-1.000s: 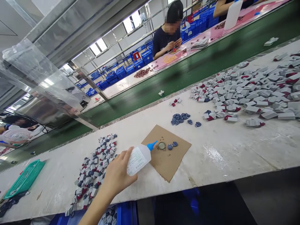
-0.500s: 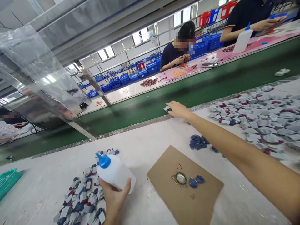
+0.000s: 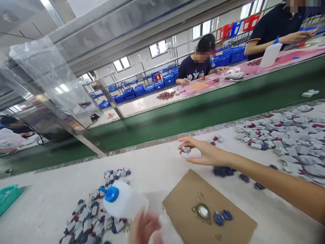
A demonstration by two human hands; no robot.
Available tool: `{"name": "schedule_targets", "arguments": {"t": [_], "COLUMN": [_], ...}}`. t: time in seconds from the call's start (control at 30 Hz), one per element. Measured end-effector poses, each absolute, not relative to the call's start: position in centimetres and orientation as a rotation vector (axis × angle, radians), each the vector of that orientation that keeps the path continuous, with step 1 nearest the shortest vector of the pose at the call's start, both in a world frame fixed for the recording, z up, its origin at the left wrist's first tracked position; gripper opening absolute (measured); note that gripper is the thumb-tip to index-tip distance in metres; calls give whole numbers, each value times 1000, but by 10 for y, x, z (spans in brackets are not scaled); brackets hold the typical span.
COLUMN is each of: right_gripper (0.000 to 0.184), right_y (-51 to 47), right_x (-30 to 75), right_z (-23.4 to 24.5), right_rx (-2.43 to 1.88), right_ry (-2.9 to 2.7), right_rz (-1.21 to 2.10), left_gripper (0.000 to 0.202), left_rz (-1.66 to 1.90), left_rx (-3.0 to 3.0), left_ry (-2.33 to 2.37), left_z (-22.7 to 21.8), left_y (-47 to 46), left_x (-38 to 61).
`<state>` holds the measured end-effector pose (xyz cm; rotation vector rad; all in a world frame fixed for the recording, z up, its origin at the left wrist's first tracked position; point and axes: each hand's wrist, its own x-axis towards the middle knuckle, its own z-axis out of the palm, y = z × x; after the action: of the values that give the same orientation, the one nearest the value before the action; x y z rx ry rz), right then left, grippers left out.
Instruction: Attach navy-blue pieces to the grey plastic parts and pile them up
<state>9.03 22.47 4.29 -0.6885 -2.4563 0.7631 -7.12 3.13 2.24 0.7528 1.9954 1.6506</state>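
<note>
My right hand is above the table near the belt, fingers and thumb curled round a few small white-and-dark-red pieces. Low in the view, my left hand is smeared by motion, so its fingers are hard to read. Just beyond it a white squeeze bottle with a blue spout cap leans by a pile of grey, blue and red pieces. Between the hands is a brown board bearing a round glassy paste or glue dish with a dark beaded rim, and two dark blue stones.
A green conveyor belt crosses behind the table. Dark blue stones and a large heap of white-grey pieces lie at right. A green basket stands far left. Co-workers sit across the belt.
My right hand has drawn back from the belt's edge toward me, with small pieces in its fingers. My left hand has come off the bottle and moved right and toward me.
</note>
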Motion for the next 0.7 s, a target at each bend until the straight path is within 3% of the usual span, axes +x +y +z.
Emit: {"name": "schedule_targets", "arguments": {"t": [0.1,0.2,0.33,0.43,0.57,0.7], "right_gripper": [54,53,60,39,29,23], "right_y": [157,119,121,140,153,156], "right_x": [106,122,157,185,201,193], "right_z": [71,86,59,15,-20,-17], "right_rx": [-451,-480,-820,-1209,-1326,-1299], "right_ry": [-2512,-2626,-2570,-2508,-2580,-2600], "right_rz": [951,937,562,151,-30,-133], "left_gripper": [43,34,25,27,27,26], "left_rz": [1437,1266,1379,1457,1509,1543], "left_rx": [819,815,654,520,427,386], "left_ry": [1613,1306,1251,1273,1297,1297], "left_z": [31,39,42,40,38,34], "left_y": [38,39,24,9,-5,-12], "left_x": [-40,-21,-16,-25,-36,-40]}}
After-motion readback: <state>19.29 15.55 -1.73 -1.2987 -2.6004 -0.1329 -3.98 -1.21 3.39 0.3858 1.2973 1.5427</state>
